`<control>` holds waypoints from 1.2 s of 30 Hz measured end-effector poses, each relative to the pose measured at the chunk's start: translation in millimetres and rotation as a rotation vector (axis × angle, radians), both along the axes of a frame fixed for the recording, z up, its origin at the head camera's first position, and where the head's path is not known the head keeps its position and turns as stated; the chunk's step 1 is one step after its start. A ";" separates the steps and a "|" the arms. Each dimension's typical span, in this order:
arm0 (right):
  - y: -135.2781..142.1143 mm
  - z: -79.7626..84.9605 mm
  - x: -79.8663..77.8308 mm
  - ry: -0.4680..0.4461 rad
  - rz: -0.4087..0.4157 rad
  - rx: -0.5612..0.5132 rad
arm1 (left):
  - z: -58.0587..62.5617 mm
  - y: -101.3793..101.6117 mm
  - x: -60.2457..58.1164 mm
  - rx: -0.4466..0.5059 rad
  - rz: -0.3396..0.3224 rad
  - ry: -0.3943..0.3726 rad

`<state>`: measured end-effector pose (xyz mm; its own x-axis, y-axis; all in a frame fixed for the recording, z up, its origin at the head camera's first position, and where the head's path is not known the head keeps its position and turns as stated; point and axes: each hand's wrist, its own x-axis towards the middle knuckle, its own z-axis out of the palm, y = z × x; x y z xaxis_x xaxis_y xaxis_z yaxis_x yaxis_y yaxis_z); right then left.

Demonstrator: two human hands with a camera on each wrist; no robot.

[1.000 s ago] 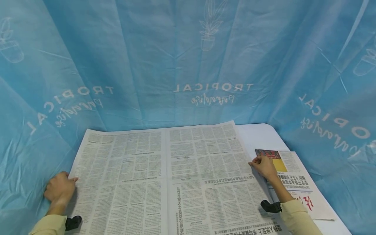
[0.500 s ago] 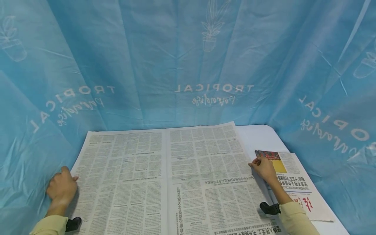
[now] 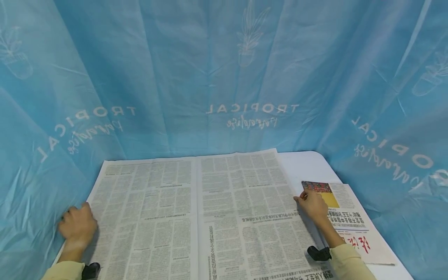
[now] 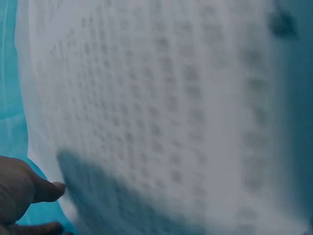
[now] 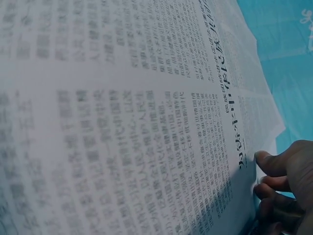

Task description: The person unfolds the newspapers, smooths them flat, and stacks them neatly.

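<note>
A large newspaper (image 3: 147,217) lies spread over the table, its centre fold running away from me. My left hand (image 3: 78,227) is at its left edge. In the left wrist view the thumb (image 4: 51,191) meets the paper's margin, with a gap between it and the fingers below. The fingertips are partly out of sight. At the right edge, my right hand (image 3: 313,206) pinches the paper between thumb (image 5: 269,162) and curled fingers. The near part of the sheet runs out of the head view.
A folded newspaper (image 3: 371,229) with a colour picture and red lettering lies right of the spread sheet, partly under my right forearm. White tabletop (image 3: 308,165) shows at the far right. A blue printed curtain (image 3: 182,85) hangs behind and on both sides.
My left hand has shifted right and turned, so its thumb no longer sticks out over the sheet in the head view. The right hand keeps its place at the right edge.
</note>
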<state>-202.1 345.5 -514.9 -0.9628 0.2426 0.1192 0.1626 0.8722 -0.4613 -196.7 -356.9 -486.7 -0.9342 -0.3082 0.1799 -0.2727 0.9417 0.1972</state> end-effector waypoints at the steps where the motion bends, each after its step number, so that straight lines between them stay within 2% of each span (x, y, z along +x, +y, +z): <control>1: -0.3 -0.6 0.1 0.000 -0.002 -0.002 | 0.4 2.4 -0.4 0.001 0.009 0.006; 4: 1.2 -3.6 0.5 -0.001 0.011 0.000 | 4.2 14.3 -2.3 0.032 0.022 -0.010; 6: 2.7 -5.0 1.1 0.008 0.027 0.007 | 7.0 25.9 -3.4 0.071 0.002 0.004; 10: 5.8 -4.9 6.0 0.029 0.040 0.024 | 6.4 55.3 -3.5 0.134 -0.132 0.048; 13: 6.3 -3.4 10.0 0.028 0.032 0.028 | 5.0 78.3 -4.4 0.139 -0.232 0.089; 18: 6.7 -2.7 18.0 -0.003 0.020 0.010 | 6.0 114.2 -8.1 0.157 -0.315 0.124; 20: 7.9 -3.2 21.5 -0.005 0.018 0.012 | 8.1 128.6 -8.2 0.228 -0.330 0.091; 24: 12.5 -3.1 28.8 -0.002 0.005 0.049 | 12.7 160.2 -10.4 0.467 -0.371 0.011; 27: 17.6 -3.3 34.6 -0.021 -0.006 0.071 | 14.0 184.6 -14.3 0.616 -0.455 -0.025; 31: 25.1 -5.4 43.3 -0.031 -0.025 0.086 | 13.0 216.0 -18.7 0.721 -0.571 -0.080; 36: 31.6 -9.9 52.2 -0.056 -0.013 0.102 | 7.8 247.6 -23.9 0.788 -0.631 -0.110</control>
